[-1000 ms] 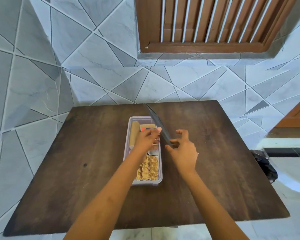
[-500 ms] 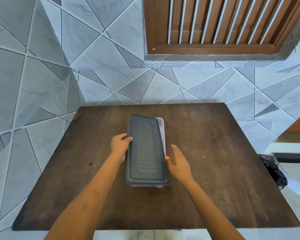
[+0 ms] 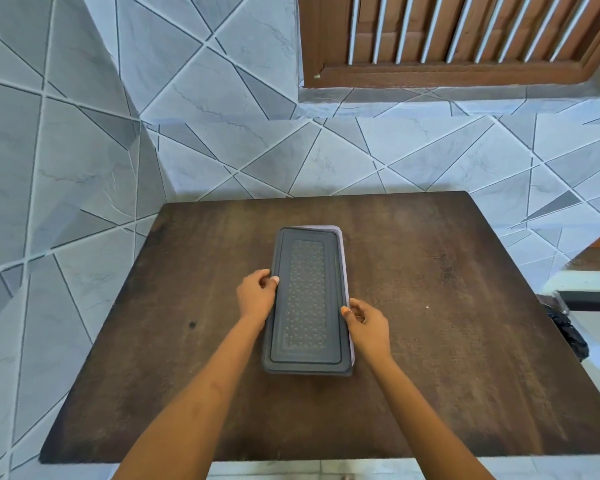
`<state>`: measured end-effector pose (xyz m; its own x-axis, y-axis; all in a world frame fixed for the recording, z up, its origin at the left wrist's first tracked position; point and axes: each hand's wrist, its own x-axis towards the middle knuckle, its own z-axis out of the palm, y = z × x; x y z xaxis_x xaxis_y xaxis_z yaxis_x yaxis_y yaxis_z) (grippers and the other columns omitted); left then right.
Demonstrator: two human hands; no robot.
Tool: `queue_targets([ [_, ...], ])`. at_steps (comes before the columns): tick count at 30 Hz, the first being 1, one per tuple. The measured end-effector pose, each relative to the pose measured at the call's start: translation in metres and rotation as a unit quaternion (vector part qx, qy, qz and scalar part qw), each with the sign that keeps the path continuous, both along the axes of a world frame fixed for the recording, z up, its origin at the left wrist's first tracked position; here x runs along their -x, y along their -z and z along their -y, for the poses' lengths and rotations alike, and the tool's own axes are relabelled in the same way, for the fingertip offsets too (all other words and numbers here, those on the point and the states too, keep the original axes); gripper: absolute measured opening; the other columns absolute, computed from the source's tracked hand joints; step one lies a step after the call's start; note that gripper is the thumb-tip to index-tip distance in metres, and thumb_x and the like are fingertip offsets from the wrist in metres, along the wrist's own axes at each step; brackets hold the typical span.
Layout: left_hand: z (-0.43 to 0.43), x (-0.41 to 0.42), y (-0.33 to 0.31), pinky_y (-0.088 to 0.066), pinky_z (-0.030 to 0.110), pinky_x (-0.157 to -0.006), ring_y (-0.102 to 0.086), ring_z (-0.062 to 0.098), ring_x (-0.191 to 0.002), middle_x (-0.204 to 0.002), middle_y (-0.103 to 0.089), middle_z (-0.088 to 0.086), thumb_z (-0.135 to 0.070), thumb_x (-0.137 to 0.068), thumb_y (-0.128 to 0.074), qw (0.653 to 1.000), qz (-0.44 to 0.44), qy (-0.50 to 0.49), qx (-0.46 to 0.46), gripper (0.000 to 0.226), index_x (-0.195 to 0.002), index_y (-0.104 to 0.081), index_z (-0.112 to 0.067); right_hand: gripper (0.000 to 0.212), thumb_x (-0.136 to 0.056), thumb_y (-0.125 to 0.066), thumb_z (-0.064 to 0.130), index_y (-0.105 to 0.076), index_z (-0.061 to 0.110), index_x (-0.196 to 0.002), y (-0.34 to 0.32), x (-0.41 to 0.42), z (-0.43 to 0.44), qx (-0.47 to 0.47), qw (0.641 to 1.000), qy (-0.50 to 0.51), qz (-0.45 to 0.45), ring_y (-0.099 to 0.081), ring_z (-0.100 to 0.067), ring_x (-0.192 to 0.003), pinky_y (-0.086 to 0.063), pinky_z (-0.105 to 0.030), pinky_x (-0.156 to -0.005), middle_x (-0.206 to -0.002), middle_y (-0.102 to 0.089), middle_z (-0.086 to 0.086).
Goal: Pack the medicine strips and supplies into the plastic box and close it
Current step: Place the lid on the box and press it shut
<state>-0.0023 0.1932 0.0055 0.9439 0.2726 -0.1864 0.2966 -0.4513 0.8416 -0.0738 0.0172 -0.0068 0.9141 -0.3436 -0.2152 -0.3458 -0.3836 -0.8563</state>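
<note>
- Grey tiled floor w/ diagonal lines, slatted wooden door (image 3: pixel 465 32) at top; dark wooden table (image 3: pixel 447 358) fills the middle.
- Box (image 3: pixel 340 237) sits mid-table; only a pale strip of its rim shows along the right and far edges. Contents hidden.
- Dark lid (image 3: pixel 305 299) lies on top, sitting a bit left of the rim, so prob. not snapped down yet.
- Left hand (image 3: pixel 257 296) curls on the lid's left edge, thumb on top, fingers tucked under/at the side.
- Right hand (image 3: pixel 369 327) pinches the right edge lower down, thumb tip on the lid.
- To do it well: nudge lid right until edges line up, then press down around the rim, corners incl. far end.
</note>
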Motion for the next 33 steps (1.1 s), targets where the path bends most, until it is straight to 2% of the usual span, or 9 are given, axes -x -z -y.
queue_targets([
  [6,0.002,-0.003,0.012,-0.046,0.037,-0.099,-0.060,0.030,-0.113,-0.122,-0.065,0.017,-0.014,-0.093,-0.053,0.999,0.041,0.006,-0.013,0.034,-0.124,-0.059,-0.002,0.026,-0.091,-0.054,0.018,-0.063,0.006,-0.112,-0.001,-0.009,-0.006,0.013,0.999,0.029,0.017,-0.064,-0.022,-0.094,-0.051,-0.036,-0.090,-0.105,-0.071,-0.014],
  [10,-0.001,-0.003,0.016,-0.044,0.036,-0.099,-0.058,0.031,-0.115,-0.123,-0.064,0.019,-0.012,-0.095,-0.050,0.997,0.063,0.017,-0.030,0.032,-0.124,-0.059,-0.001,0.031,-0.092,-0.053,0.021,-0.059,0.006,-0.119,-0.002,-0.011,-0.007,0.004,0.999,0.023,0.024,-0.061,-0.018,-0.095,-0.047,-0.030,-0.088,-0.112,-0.068,-0.013],
  [15,-0.006,-0.003,0.017,-0.042,0.033,-0.099,-0.058,0.030,-0.115,-0.124,-0.062,0.019,-0.013,-0.095,-0.050,0.995,0.081,0.017,-0.056,0.033,-0.125,-0.058,-0.001,0.046,-0.092,-0.053,0.025,-0.046,0.007,-0.133,-0.003,-0.015,-0.009,-0.022,0.999,0.011,0.030,-0.058,-0.021,-0.114,-0.046,-0.035,-0.101,-0.129,-0.059,-0.012],
  [17,-0.001,-0.007,0.015,-0.042,0.033,-0.098,-0.058,0.031,-0.113,-0.122,-0.063,0.020,-0.012,-0.095,-0.050,0.994,0.082,0.031,-0.068,0.033,-0.125,-0.058,0.000,0.046,-0.092,-0.053,0.024,-0.044,0.007,-0.134,-0.004,-0.019,-0.007,-0.018,0.999,0.003,0.032,-0.058,-0.022,-0.113,-0.046,-0.036,-0.101,-0.130,-0.059,-0.013],
  [20,0.010,-0.011,0.012,-0.042,0.032,-0.095,-0.058,0.031,-0.110,-0.120,-0.061,0.021,-0.012,-0.096,-0.048,0.993,0.064,0.045,-0.085,0.034,-0.126,-0.056,-0.001,0.040,-0.092,-0.053,0.019,-0.049,0.005,-0.130,-0.007,-0.028,-0.002,-0.004,0.999,-0.016,0.035,-0.056,-0.014,-0.095,-0.044,-0.026,-0.088,-0.123,-0.063,-0.014],
  [25,0.013,-0.012,0.016,-0.042,0.034,-0.096,-0.058,0.034,-0.104,-0.120,-0.054,0.022,-0.013,-0.097,-0.045,0.993,0.031,0.049,-0.103,0.037,-0.131,-0.051,-0.002,0.042,-0.092,-0.054,0.022,-0.049,0.004,-0.130,-0.001,-0.041,0.007,-0.008,1.000,-0.017,0.013,-0.058,-0.024,-0.109,-0.046,-0.031,-0.093,-0.122,-0.062,-0.014],
  [28,0.016,-0.014,0.013,-0.042,0.035,-0.097,-0.056,0.033,-0.107,-0.127,-0.048,0.020,-0.015,-0.098,-0.042,0.993,-0.001,0.055,-0.101,0.039,-0.136,-0.045,-0.005,0.034,-0.091,-0.055,0.019,-0.056,0.003,-0.121,0.003,-0.047,0.009,-0.070,0.998,0.001,-0.008,-0.059,-0.025,-0.106,-0.046,-0.029,-0.088,-0.116,-0.064,-0.015],
  [30,0.020,-0.018,0.012,-0.041,0.038,-0.101,-0.052,0.033,-0.116,-0.135,-0.042,0.018,-0.014,-0.099,-0.039,0.994,-0.035,0.053,-0.086,0.042,-0.140,-0.039,-0.007,0.028,-0.090,-0.057,0.016,-0.059,0.003,-0.114,0.006,-0.052,0.010,-0.144,0.989,0.030,-0.034,-0.060,-0.027,-0.103,-0.050,-0.036,-0.091,-0.111,-0.065,-0.015],
  [33,0.020,-0.033,0.009,-0.041,0.033,-0.100,-0.050,0.030,-0.122,-0.138,-0.045,0.017,-0.008,-0.096,-0.039,0.997,-0.072,0.039,0.008,0.042,-0.138,-0.042,-0.005,0.021,-0.089,-0.058,0.010,-0.060,0.000,-0.107,0.008,-0.059,0.012,-0.200,0.977,0.050,-0.060,-0.059,-0.024,-0.091,-0.053,-0.034,-0.080,-0.097,-0.063,-0.013],
])
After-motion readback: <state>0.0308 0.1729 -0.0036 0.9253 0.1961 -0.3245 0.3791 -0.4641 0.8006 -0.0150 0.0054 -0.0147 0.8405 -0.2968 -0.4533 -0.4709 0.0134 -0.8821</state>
